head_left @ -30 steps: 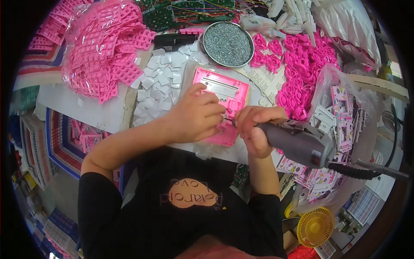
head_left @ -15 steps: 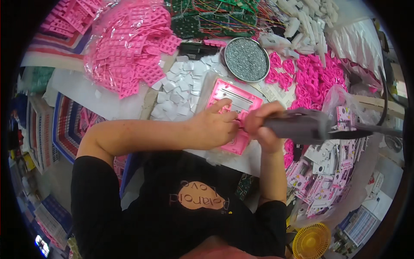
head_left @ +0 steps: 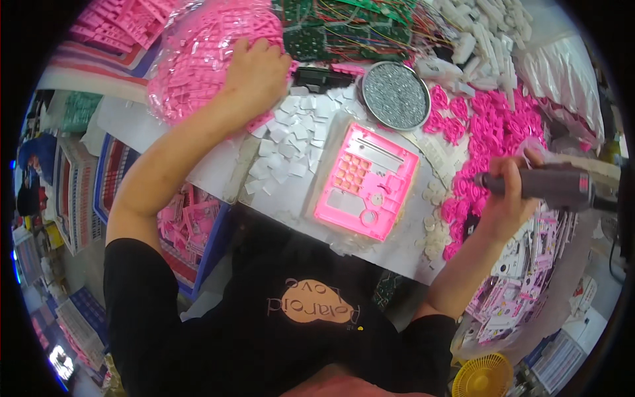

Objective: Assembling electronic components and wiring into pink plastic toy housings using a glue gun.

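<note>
My left hand (head_left: 259, 74) reaches over the heap of pink plastic grid pieces (head_left: 192, 73) at the far left, which lies in a clear bag. Its fingers are curled down onto the heap, and their tips are hidden, so what they grip does not show. Off to the right, my right hand (head_left: 510, 202) is closed around a dark electric screwdriver (head_left: 552, 185), held sideways above pink parts. Between the hands, a pink plastic casing (head_left: 380, 215) lies open side up on a wrapped pad, with a pink grid piece (head_left: 352, 173) fitted inside it.
A round metal dish of small screws (head_left: 395, 96) stands behind the casing. White square pieces (head_left: 284, 142) are scattered to its left. Green circuit boards with wires (head_left: 337, 36) lie at the back, pink ring-shaped parts (head_left: 496, 126) at right. A blue-rimmed crate (head_left: 205, 255) stands lower left.
My left hand has left the casing and moved to the far-left heap. My right hand has drawn the screwdriver away to the right, leaving the casing uncovered. The view has shifted slightly.
</note>
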Demonstrator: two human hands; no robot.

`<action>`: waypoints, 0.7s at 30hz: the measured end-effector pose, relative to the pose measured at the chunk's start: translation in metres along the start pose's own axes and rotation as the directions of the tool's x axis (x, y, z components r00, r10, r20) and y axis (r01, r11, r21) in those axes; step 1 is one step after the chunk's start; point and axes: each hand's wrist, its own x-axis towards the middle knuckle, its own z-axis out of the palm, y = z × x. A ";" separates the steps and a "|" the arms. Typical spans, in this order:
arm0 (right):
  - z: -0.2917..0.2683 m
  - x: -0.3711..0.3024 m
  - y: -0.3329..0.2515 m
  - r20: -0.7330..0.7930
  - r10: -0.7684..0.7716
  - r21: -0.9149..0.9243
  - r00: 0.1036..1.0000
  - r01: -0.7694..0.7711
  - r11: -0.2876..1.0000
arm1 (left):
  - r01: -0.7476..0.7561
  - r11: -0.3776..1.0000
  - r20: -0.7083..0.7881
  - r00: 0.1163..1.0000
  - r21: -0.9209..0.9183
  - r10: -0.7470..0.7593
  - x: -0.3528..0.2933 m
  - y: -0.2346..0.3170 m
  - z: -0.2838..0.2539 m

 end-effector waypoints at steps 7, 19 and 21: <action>-0.012 -0.018 -0.010 -0.007 -0.042 -0.102 0.999 0.041 0.994 | -0.008 0.879 -0.099 0.994 -0.477 -0.045 -0.018 0.001 -0.033; 0.063 -0.127 0.014 0.566 -0.280 -0.392 0.775 0.553 0.736 | 0.523 -0.783 0.524 0.795 -0.336 0.306 -0.107 0.097 -0.065; 0.067 -0.132 0.017 0.581 -0.309 -0.364 0.753 0.580 0.729 | 0.527 -0.801 0.521 0.786 -0.284 0.333 -0.106 0.101 -0.066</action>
